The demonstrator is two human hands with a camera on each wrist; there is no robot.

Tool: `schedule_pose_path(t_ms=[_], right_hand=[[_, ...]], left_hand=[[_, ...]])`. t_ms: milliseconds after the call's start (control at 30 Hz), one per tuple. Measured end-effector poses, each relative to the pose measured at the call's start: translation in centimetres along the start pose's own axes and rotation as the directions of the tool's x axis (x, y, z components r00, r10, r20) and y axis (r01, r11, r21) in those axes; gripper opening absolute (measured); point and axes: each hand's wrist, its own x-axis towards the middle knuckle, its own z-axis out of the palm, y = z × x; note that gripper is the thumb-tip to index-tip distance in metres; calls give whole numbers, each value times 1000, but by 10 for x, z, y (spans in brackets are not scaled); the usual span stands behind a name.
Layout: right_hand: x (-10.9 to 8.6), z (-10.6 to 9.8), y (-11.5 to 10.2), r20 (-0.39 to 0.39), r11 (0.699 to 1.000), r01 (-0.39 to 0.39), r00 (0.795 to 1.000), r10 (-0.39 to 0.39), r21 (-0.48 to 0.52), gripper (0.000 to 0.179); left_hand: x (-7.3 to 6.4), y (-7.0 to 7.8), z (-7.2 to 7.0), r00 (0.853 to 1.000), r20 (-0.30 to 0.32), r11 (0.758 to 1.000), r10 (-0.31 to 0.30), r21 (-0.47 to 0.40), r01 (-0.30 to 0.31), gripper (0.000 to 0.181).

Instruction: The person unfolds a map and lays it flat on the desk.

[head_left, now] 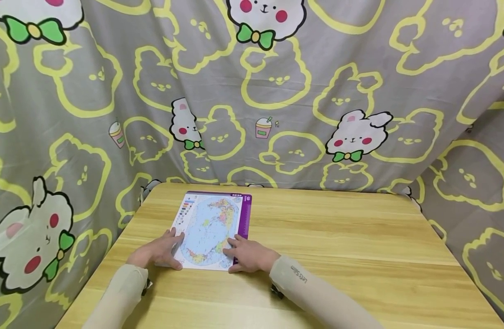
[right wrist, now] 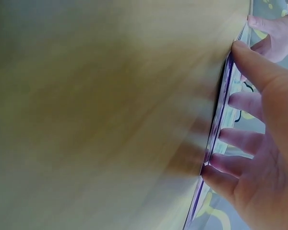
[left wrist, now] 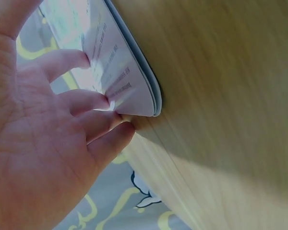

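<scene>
A world map (head_left: 208,224) with a purple border lies flat on the wooden table, its blue oceans facing up. At its left edge rests my left hand (head_left: 159,250), fingers spread. My right hand (head_left: 252,255) touches the opposite, purple edge, fingers apart. The left wrist view shows fingertips against the printed map (left wrist: 127,93), whose rounded corner has more than one layer. Along the map's thin purple side (right wrist: 220,108), the right wrist view shows the fingertips and thumb of the right hand (right wrist: 259,158). Part of the left hand (right wrist: 278,36) appears beyond.
The wooden table (head_left: 338,242) extends to the right of the map and toward the front. A grey curtain (head_left: 285,96) with yellow outlines and cartoon animals hangs behind the table and along both sides.
</scene>
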Motion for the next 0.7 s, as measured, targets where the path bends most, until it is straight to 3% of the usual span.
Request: schedule_pose_path(t_ms=[700], right_hand=[[-25, 0, 9, 17, 999, -19, 1000, 19, 33, 60]], left_hand=[[7, 26, 4, 1000, 23, 998, 5, 66, -6, 99]])
